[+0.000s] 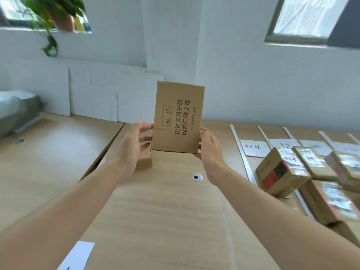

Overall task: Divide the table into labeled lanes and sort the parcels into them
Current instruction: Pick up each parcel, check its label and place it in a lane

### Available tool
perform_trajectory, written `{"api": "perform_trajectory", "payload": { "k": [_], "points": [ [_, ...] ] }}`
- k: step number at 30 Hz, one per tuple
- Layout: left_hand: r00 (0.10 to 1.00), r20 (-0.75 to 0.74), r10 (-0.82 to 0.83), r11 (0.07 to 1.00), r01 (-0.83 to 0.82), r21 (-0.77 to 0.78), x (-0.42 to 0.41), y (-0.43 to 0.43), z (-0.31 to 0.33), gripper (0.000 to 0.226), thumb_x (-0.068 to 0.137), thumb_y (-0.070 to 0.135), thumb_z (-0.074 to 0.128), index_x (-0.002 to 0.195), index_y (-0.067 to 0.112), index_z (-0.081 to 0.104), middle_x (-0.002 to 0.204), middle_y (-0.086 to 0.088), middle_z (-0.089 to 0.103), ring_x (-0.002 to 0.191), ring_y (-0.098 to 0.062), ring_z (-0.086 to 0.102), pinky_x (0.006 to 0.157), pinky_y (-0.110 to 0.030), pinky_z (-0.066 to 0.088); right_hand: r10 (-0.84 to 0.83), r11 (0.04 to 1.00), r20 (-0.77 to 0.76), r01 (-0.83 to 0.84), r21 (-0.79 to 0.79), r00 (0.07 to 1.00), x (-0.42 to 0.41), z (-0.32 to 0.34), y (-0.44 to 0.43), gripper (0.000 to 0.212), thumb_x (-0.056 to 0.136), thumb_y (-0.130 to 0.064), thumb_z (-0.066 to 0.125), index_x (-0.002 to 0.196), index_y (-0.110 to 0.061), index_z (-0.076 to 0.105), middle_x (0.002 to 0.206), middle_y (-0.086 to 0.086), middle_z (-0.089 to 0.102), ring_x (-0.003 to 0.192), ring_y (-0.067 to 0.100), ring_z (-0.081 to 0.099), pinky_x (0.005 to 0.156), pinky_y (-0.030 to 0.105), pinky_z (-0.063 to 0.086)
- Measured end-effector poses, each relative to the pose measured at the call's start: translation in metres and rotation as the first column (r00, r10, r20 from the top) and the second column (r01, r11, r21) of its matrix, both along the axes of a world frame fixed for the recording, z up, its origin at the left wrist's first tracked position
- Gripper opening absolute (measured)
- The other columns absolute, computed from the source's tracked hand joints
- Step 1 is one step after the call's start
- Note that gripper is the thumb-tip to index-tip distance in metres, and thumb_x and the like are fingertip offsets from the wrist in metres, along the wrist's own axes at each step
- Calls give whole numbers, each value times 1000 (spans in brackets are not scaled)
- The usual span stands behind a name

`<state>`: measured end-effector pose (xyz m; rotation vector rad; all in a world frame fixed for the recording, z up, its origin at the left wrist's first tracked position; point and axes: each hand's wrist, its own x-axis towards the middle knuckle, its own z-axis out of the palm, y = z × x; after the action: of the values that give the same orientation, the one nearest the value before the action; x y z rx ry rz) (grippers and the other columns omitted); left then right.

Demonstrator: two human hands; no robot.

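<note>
The brown cardboard box, long side upright and printed face toward the camera, is held clear above the wooden table. The left hand grips its lower left edge and the right hand its lower right edge, with the fingers of both hands closed onto the box. To the right, white strips divide the tabletop into lanes headed by handwritten paper labels, and labelled parcels lie in those lanes.
</note>
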<state>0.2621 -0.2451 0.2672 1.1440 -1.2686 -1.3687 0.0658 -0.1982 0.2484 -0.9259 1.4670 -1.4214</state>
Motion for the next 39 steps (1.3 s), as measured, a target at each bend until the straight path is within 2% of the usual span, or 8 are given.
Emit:
{"api": "perform_trajectory", "payload": {
  "k": [3,8,13,16,24,30,34,39],
  "points": [
    [999,-29,-20,999,19,-42,16,28,30,37,106,41,34,107,23,66,129,3,65,108,-21,62,104,-37,45,-58,996,-17,57,-67,998,21,29,27,34,106,-27,42,109,-37,74,106,-13,80,113,14,71,112,47,51],
    [995,-55,-80,992,74,-98,39,71,72,42,104,47,33,133,34,60,126,5,65,103,-22,66,105,-38,45,-109,985,-44,102,-140,993,45,68,80,34,103,-31,43,117,-37,73,115,-11,78,119,17,69,114,48,49],
    [982,-24,-188,971,182,-152,44,113,109,54,82,60,41,125,42,68,124,6,67,101,-21,69,104,-41,45,-146,978,-74,132,-162,987,38,104,123,38,93,-43,44,116,-44,74,112,-14,79,121,18,68,115,50,47],
    [977,-22,-212,962,205,-180,31,138,125,46,87,60,44,122,46,70,125,10,68,105,-19,69,110,-45,42,-175,968,-54,162,-191,983,23,120,150,35,101,-37,43,120,-39,72,111,-12,79,119,19,69,115,50,48],
    [973,-77,-217,947,190,-258,-36,206,153,40,89,58,49,120,45,72,126,11,69,104,-19,71,113,-43,38,-240,941,-62,216,-261,969,-43,155,216,33,104,-28,43,111,-34,75,99,-8,80,111,21,72,109,50,53],
    [965,-129,-230,951,195,-240,-86,245,162,40,92,51,53,121,31,69,129,-3,66,102,-27,73,113,-44,40,-274,925,-46,250,-287,961,-93,167,260,32,103,-24,43,107,-28,75,98,-2,79,104,25,74,108,53,53],
    [949,-179,-258,948,213,-237,-103,259,168,34,102,46,41,107,25,66,126,-3,65,99,-31,70,118,-50,32,-241,927,-35,219,-305,970,-107,175,280,30,105,-27,41,109,-22,71,100,6,77,92,22,70,103,57,55],
    [934,-208,-290,942,240,-236,-106,266,174,41,101,48,37,74,22,55,137,1,63,116,-39,66,123,-58,12,-208,925,-39,184,-333,977,-106,183,290,35,104,-45,44,114,-15,60,116,11,75,108,30,71,108,56,51]
  ]
}}
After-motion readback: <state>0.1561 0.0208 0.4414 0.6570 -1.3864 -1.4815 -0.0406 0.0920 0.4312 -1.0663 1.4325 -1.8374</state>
